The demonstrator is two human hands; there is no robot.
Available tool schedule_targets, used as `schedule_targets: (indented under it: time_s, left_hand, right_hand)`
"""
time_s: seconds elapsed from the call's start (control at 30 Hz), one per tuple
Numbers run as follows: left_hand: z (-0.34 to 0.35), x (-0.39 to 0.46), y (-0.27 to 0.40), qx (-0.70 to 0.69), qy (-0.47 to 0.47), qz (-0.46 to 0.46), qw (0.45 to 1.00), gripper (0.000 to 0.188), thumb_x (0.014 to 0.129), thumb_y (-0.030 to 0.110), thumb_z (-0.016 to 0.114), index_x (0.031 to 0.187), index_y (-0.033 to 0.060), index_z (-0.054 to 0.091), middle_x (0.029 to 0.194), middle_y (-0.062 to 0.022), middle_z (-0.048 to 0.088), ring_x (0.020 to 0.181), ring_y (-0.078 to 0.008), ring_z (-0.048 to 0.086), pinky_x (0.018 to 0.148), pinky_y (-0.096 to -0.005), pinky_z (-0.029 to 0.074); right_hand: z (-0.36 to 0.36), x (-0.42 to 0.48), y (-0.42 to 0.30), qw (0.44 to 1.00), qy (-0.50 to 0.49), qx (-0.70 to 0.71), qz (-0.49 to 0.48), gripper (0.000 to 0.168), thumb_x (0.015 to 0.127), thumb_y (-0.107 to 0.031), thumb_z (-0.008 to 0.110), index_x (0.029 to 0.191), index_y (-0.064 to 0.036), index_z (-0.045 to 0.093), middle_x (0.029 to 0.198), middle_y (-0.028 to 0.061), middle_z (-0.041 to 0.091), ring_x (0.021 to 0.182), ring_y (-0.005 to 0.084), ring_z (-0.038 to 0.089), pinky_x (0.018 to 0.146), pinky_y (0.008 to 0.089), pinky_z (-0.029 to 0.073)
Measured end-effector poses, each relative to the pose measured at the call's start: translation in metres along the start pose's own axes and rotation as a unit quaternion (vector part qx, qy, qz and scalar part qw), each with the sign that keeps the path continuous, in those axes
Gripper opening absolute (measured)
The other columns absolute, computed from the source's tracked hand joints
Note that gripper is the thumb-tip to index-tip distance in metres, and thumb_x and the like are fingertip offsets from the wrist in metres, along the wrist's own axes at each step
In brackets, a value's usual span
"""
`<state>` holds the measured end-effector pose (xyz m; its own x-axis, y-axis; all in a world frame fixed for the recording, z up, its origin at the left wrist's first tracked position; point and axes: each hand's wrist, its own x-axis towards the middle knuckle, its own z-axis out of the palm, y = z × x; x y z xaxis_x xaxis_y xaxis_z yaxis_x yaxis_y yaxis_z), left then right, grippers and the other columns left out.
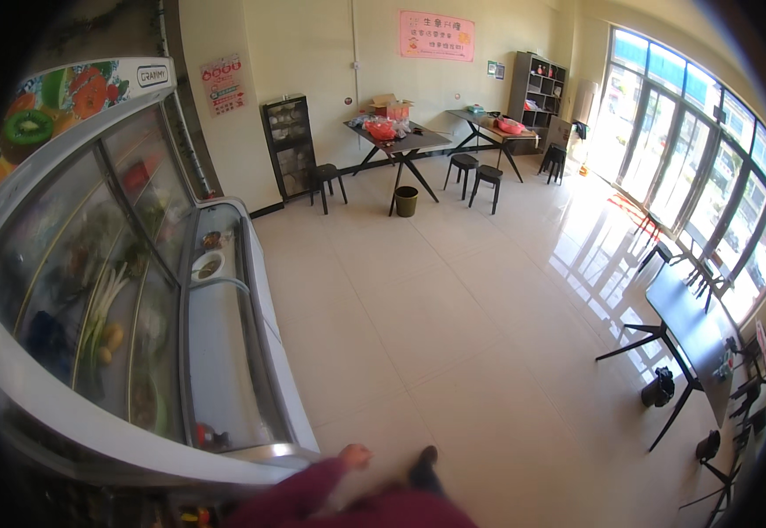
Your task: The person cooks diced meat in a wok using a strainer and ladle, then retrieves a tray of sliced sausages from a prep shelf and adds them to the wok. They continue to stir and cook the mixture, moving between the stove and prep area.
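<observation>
My left hand [356,456] hangs at the bottom of the view beside the near end of the refrigerated display case [271,343]; its fingers look curled, and blur hides whether anything is in them. My right hand is out of view. Behind the case's sliding glass doors lie green onions [103,310] and other produce. On its lower front shelf stand a white bowl [207,266] with food in it and a smaller dish of food [211,239]. A red-topped container [205,435] is at the shelf's near end.
Tiled floor [422,317] stretches ahead. Along the far wall are a table [432,140] with bags and a carton, black stools [488,173], a waste bin [406,201] and a shelf unit [535,86]. Another table [686,317] stands at right by the windows.
</observation>
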<state>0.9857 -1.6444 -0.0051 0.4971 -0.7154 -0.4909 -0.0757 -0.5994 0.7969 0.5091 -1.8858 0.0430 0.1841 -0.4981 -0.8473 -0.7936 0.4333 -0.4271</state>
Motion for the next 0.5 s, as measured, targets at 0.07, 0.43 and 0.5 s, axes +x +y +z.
schedule_targets:
  time_s: [0.07,0.43,0.5]
  left_hand:
    - [-0.003,0.02,-0.019,0.082,-0.01,0.108,0.991,0.014,0.069,0.02,0.066,0.075,0.0075,0.066,0.08,-0.0116,0.065,0.074,-0.0298,0.063,0.067,-0.0446,0.053]
    - [-0.082,0.117,0.021,0.028,0.043,0.005,0.999,0.026,0.091,0.022,0.062,0.101,-0.002,0.062,0.079,-0.0114,0.064,0.069,-0.0224,0.068,0.058,-0.0339,0.057]
    - [-0.091,0.138,0.041,-0.021,0.062,-0.031,0.997,0.024,0.091,0.021,0.061,0.098,-0.0013,0.063,0.078,-0.0109,0.064,0.068,-0.022,0.067,0.058,-0.0337,0.057]
  right_hand:
    - [-0.008,0.045,-0.02,0.993,-0.015,-0.118,-0.023,0.035,0.099,-0.025,0.043,0.118,0.002,0.056,0.112,0.0147,0.058,0.101,0.0269,0.056,0.086,0.0393,0.044]
    - [-0.086,0.267,-0.324,0.973,-0.082,0.06,-0.209,0.026,0.088,-0.016,0.057,0.108,0.001,0.053,0.08,0.0123,0.059,0.067,0.0244,0.063,0.058,0.0401,0.057]
    - [-0.087,0.288,-0.405,0.964,-0.06,0.017,-0.26,0.032,0.088,-0.017,0.057,0.113,0.002,0.052,0.082,0.0128,0.061,0.068,0.0244,0.063,0.059,0.0398,0.058]
